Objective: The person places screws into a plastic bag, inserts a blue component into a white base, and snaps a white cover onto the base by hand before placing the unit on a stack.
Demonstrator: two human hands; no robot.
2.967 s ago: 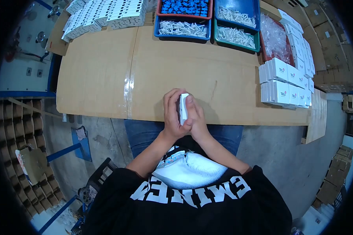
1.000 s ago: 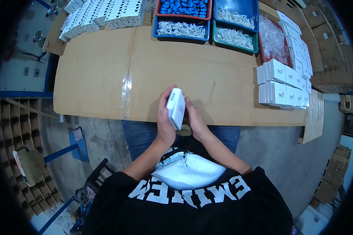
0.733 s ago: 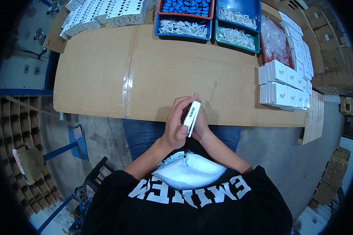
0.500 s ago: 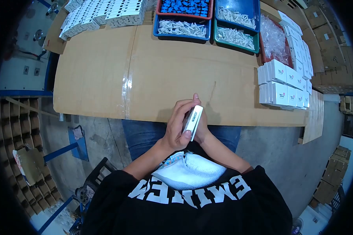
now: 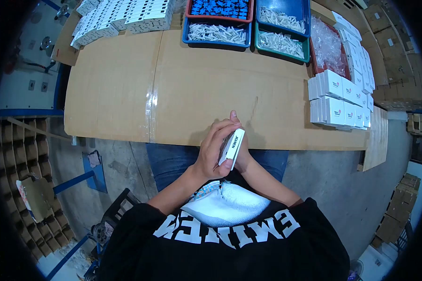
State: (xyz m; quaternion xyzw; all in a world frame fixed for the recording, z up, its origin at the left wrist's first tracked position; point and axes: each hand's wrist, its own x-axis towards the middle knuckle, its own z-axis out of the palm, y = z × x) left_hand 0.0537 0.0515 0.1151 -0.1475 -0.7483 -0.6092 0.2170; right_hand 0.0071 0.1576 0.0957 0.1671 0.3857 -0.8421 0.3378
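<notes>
A small white box (image 5: 235,144) with dark lettering on its narrow side is held upright between my two hands, just in front of the table's near edge. My left hand (image 5: 212,147) is wrapped round it, with the thumb at its lower end and the fingers near its upper end. On the box's other side is my right hand (image 5: 243,152), pressed against it, its fingers mostly hidden behind the box and a fingertip showing above.
The cardboard-covered table (image 5: 201,84) bears a blue tray (image 5: 216,46) of white pieces, a red tray (image 5: 220,19) of blue pieces, a green tray (image 5: 283,55), stacked white boxes (image 5: 335,110) at the right and more white boxes (image 5: 147,18) at the back left.
The white box has tilted slightly and shifted a little to the right and down between my hands. Both hands keep nearly the same place.
</notes>
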